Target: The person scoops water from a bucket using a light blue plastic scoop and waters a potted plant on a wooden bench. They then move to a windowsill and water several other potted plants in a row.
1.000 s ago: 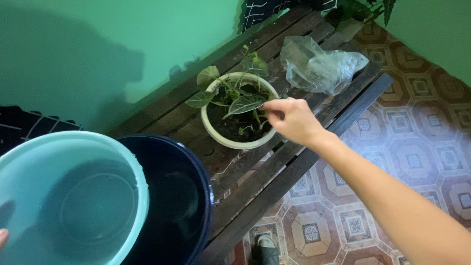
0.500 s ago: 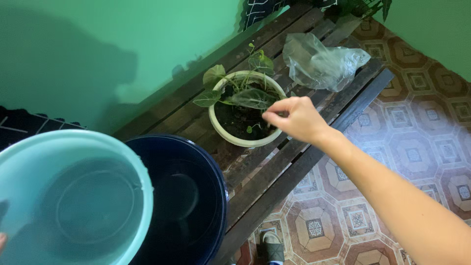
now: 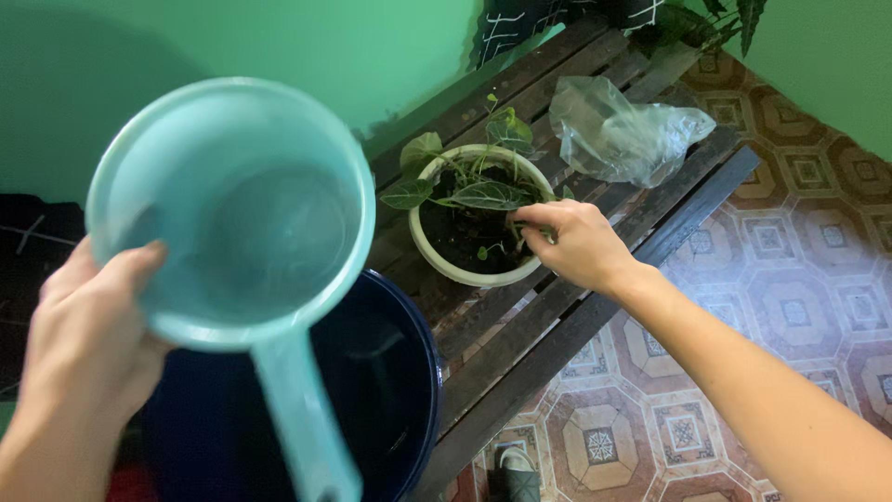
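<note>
Potted plant sits under the right hand's pinching grip, while the left hand clasps a pale dipper alongside.

Head cam, steep down-look, close.

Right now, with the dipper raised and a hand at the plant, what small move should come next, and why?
Probably swing the dipper right, over the pot. The left hand holds it above the dark bucket, short of the pot, while the right hand reaches among the leaves over the soil.
</note>
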